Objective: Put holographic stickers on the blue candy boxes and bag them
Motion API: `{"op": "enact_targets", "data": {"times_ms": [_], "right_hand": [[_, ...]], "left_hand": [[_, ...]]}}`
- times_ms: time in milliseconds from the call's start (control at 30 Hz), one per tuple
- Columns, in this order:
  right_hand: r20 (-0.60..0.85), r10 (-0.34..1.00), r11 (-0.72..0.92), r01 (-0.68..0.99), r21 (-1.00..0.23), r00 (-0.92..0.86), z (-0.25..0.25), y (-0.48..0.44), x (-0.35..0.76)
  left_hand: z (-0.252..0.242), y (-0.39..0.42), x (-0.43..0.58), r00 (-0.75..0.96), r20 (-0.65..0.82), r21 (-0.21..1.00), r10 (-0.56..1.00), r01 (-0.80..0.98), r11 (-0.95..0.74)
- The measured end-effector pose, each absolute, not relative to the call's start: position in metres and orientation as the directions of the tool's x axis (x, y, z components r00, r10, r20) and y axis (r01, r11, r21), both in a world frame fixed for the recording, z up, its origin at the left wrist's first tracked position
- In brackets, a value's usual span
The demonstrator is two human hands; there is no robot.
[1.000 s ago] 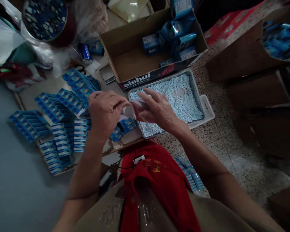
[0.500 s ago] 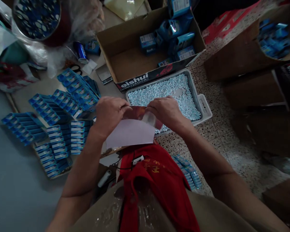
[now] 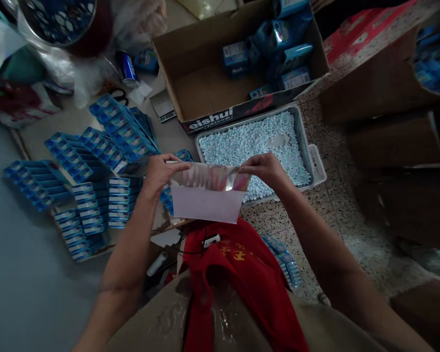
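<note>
A white sheet with a shiny, wrinkled film strip along its far edge is stretched between my hands; whether it is a pouch or a sheet with film, I cannot tell. My left hand pinches its left top corner between thumb and fingers. At the right corner my right hand pinches the film the same way. Beneath and beyond it lies a grey tray full of small pale-blue and white pellets, partly hidden by the sheet and my right hand.
Stacked small blue boxes cover the table on the left. An open carton with blue packs stands behind the tray. Beside it are a blue can and black scissors. More cartons stand at the right.
My hands have spread apart, and the film between them is now pulled out wide and lies more plainly in view. The white sheet appears slightly further right. The view has shifted a little.
</note>
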State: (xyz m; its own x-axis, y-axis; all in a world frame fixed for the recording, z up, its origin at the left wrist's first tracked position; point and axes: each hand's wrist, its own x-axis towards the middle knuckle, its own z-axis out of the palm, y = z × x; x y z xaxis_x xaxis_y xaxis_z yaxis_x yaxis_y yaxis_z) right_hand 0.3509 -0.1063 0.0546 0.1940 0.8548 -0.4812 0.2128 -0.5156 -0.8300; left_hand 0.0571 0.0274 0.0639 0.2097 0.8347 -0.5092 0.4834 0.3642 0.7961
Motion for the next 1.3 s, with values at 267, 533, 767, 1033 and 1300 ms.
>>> {"op": "enact_targets", "data": {"times_ms": [267, 533, 767, 1033, 1300], "right_hand": [[-0.584, 0.779, -0.610, 0.058, -0.790, 0.228, 0.024, -0.111, 0.360], [-0.512, 0.810, -0.585, 0.319, -0.746, 0.288, 0.008, -0.097, 0.401], [-0.294, 0.829, -0.547, 0.799, -0.250, 0.475, -0.017, -0.085, 0.389], [-0.083, 0.996, -0.080, 0.871, -0.484, 0.046, -0.030, -0.080, 0.261], [-0.101, 0.993, 0.004, 0.884, -0.468, -0.058, -0.057, -0.097, 0.235]], "left_hand": [[0.016, -0.010, 0.047, 0.096, -0.549, 0.833, 0.830, 0.142, 0.535], [-0.008, -0.024, 0.074, 0.200, -0.706, 0.697, 0.680, 0.027, 0.716], [-0.041, -0.039, 0.102, 0.161, -0.592, 0.801, 0.790, 0.227, 0.554], [-0.059, -0.039, 0.110, 0.169, -0.492, 0.849, 0.854, 0.313, 0.427], [-0.058, -0.043, 0.113, 0.131, -0.585, 0.809, 0.800, 0.159, 0.565]]}}
